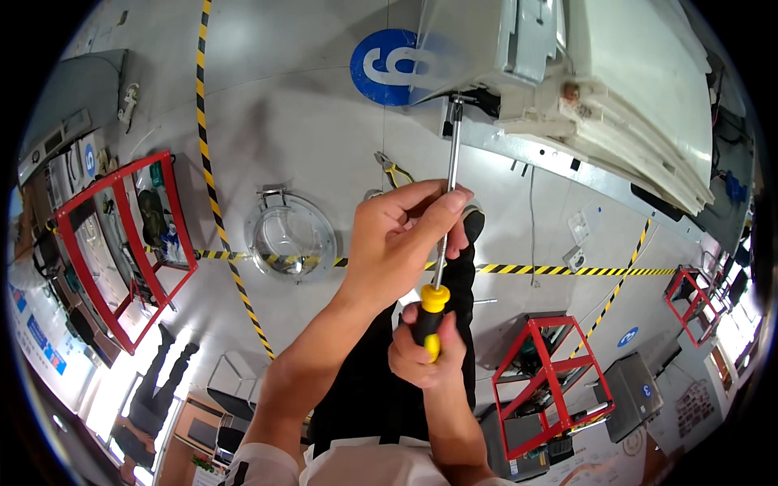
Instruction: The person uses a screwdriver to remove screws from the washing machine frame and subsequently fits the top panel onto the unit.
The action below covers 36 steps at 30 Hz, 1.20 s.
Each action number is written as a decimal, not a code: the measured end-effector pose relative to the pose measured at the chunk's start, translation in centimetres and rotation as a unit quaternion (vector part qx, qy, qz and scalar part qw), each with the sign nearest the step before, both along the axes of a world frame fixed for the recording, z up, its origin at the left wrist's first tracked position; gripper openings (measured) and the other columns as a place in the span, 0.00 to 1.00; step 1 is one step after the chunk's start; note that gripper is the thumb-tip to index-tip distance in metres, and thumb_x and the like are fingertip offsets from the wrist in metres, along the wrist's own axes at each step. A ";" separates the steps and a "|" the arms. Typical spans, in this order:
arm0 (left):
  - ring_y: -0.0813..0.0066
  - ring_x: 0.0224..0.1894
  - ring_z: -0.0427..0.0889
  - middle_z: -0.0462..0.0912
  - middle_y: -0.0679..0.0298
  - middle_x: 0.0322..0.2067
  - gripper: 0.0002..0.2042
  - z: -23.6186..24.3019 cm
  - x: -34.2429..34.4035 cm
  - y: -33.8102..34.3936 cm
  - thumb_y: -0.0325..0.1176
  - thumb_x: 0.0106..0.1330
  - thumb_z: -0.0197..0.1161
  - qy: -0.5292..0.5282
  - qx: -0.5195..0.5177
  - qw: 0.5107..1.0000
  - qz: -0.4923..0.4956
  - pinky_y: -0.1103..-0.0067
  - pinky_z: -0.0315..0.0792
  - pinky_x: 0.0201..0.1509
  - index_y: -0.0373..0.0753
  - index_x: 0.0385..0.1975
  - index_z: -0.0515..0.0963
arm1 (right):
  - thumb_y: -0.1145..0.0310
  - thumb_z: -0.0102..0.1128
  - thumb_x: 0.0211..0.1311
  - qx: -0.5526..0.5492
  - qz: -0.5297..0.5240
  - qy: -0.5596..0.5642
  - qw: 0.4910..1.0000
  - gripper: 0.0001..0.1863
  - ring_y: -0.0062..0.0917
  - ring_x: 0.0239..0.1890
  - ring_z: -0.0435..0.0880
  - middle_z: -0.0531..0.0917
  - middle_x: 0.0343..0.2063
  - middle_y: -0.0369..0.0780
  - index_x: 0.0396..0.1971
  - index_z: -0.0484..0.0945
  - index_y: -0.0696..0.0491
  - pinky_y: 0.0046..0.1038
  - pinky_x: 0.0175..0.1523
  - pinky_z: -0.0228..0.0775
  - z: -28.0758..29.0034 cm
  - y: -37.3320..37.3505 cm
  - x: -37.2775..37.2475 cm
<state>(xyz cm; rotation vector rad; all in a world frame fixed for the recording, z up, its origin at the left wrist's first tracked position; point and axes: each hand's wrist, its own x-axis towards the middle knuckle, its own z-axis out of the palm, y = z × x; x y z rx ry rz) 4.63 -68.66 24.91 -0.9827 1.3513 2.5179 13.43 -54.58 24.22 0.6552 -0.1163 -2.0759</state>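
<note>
Your left hand [397,235] pinches the shaft [454,154]; your right hand [427,348] wraps the handle [434,300]. By the white appliance's [640,97] near left corner, the screwdriver [441,263] could slip if your pinch drifts sideways; whether its tip [458,100] is seated, I can't tell.

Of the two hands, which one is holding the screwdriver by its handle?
The right hand, lower in the picture: it wraps around the black-and-yellow handle. The left hand instead holds the metal shaft.
</note>
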 end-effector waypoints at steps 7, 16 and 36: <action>0.80 0.21 0.71 0.74 0.63 0.17 0.12 -0.4 -0.3 -0.1 0.33 0.62 0.57 -0.004 -0.036 0.999 0.022 0.83 0.66 0.27 0.27 0.35 0.76 | 0.43 0.48 0.59 0.379 0.068 0.198 0.901 0.33 0.19 0.17 0.72 0.73 0.26 0.38 0.51 0.62 0.59 0.17 0.17 0.59 0.7 -1.3 -0.9; 0.80 0.21 0.71 0.74 0.63 0.18 0.12 0.5 -1.1 -0.3 0.34 0.63 0.56 -0.007 -0.039 0.999 -0.026 0.84 0.67 0.29 0.27 0.35 0.76 | 0.45 0.39 0.65 -0.122 -0.068 -0.029 0.990 0.30 0.08 0.04 0.57 0.67 0.15 0.30 0.50 0.65 0.58 0.13 0.11 0.48 -0.7 -0.3 0.1; 0.77 0.24 0.74 0.77 0.61 0.21 0.13 -0.4 -0.8 -0.9 0.33 0.64 0.56 0.016 -0.030 0.999 -0.027 0.81 0.70 0.30 0.27 0.38 0.76 | 0.50 0.52 0.60 0.246 0.072 0.071 0.964 0.29 0.16 0.10 0.64 0.72 0.22 0.37 0.52 0.62 0.57 0.15 0.14 0.53 1.6 -0.7 -1.5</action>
